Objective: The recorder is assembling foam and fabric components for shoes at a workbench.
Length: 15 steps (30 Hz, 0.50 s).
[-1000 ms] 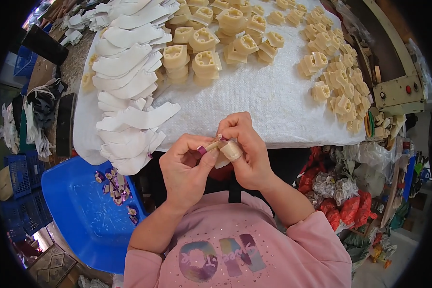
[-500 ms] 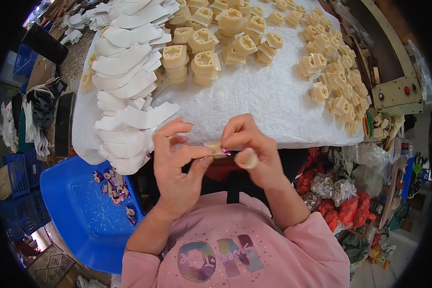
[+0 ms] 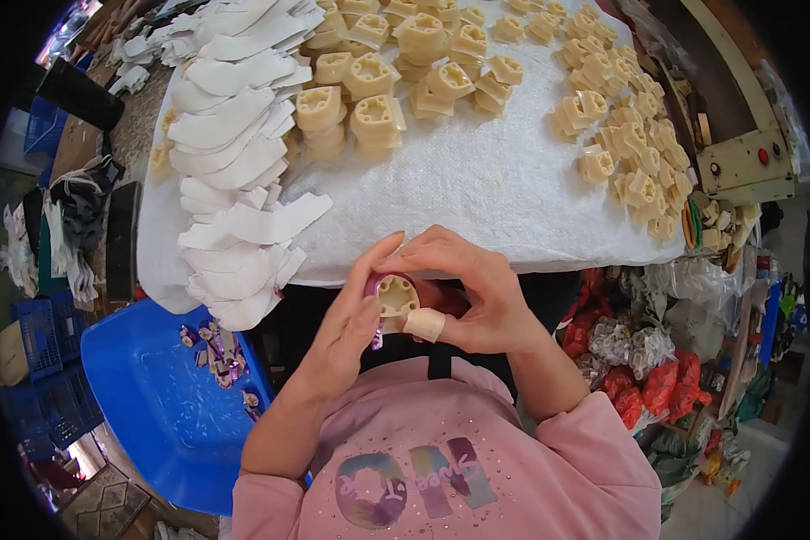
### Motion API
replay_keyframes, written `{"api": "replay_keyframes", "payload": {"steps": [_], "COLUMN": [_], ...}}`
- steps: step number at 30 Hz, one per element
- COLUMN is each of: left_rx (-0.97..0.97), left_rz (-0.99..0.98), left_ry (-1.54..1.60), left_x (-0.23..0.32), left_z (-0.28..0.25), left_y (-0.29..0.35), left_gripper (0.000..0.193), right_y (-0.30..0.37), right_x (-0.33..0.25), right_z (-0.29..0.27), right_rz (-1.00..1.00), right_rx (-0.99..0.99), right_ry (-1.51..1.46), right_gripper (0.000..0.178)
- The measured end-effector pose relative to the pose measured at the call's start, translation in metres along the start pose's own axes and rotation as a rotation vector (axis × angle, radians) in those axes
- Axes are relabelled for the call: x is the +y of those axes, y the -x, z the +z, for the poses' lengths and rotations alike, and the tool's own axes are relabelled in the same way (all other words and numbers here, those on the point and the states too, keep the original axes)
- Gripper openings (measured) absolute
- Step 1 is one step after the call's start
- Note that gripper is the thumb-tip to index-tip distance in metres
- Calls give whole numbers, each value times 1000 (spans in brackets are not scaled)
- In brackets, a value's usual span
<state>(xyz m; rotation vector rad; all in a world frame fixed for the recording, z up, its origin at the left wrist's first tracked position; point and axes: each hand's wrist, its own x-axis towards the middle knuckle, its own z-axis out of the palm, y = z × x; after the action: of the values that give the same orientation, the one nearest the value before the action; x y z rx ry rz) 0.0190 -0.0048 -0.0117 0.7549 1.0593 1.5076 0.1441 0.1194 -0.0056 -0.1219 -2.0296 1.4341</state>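
Between my two hands, in front of my chest, is a cream plastic shoe heel (image 3: 398,295), its hollow, holed end facing up. Shiny purple covering wraps around its side, and a purple edge hangs at its lower left. My left hand (image 3: 340,335) grips it from the left with the fingers along its side. From the right my right hand (image 3: 479,286) curls around it, fingertips on the far side. The right thumb, wrapped in a beige cover (image 3: 425,325), presses near the heel's lower edge. Part of the heel is hidden by my fingers.
A white woven cloth (image 3: 477,189) covers the table. Overlapping white curved strips (image 3: 225,153) lie at left; bare cream heels (image 3: 378,121) stand behind, with more heels (image 3: 639,144) at right. A blue basin (image 3: 144,396) holds several purple-covered pieces. Red bags (image 3: 661,387) lie lower right.
The heel has been turned so its hollow end faces up. My hands have closed in around it, the right one moving down and curling over its far side.
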Motion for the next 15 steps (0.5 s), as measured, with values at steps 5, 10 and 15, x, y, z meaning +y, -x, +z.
{"api": "replay_keyframes", "payload": {"steps": [5, 10, 15], "left_rx": [135, 106, 67], "left_rz": [-17, 111, 219], "left_ry": [-31, -110, -126], "left_x": [-5, -11, 0], "left_z": [6, 7, 19], "left_y": [2, 3, 2], "left_gripper": [63, 55, 70], "right_y": [5, 3, -19], "right_x": [9, -3, -4], "right_z": [13, 13, 9], "right_rz": [-53, 390, 704], "right_rx": [2, -5, -140], "right_ry": [142, -439, -708], "right_gripper": [46, 24, 20]}}
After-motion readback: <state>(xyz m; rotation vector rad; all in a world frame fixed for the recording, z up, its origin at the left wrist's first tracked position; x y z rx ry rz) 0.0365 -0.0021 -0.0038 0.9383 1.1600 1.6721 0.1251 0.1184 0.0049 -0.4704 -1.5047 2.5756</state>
